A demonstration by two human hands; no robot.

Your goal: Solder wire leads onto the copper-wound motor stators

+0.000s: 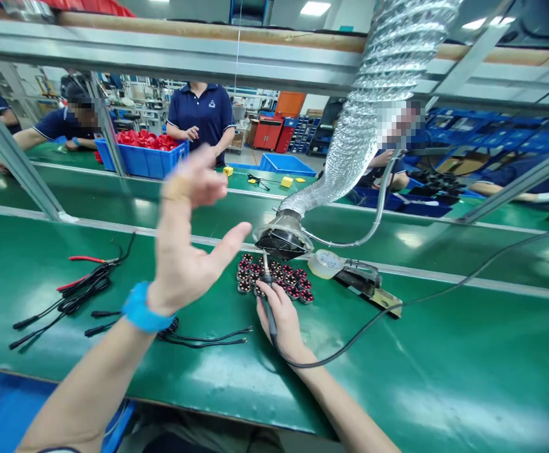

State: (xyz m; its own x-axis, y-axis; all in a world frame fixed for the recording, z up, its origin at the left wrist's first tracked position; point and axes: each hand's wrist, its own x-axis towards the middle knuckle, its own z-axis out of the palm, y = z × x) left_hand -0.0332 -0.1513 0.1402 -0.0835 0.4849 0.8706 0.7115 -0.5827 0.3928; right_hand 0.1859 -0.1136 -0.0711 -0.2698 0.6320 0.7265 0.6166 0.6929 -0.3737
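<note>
My left hand is raised above the green bench, blurred by motion, with its fingers apart and nothing in it. A blue band circles that wrist. My right hand is closed around a soldering iron, whose metal tip points away from me, over a cluster of small round motor stators with dark and copper-pink windings. Black cables with bare ends lie on the bench beneath my left hand. Left of them rests a bundle of black cables beside red-handled pliers.
A fume extractor head on a silver duct hangs just beyond the stators. To their right are a tape roll and a tape dispenser. The iron's cord crosses the right side. Several people work across the bench.
</note>
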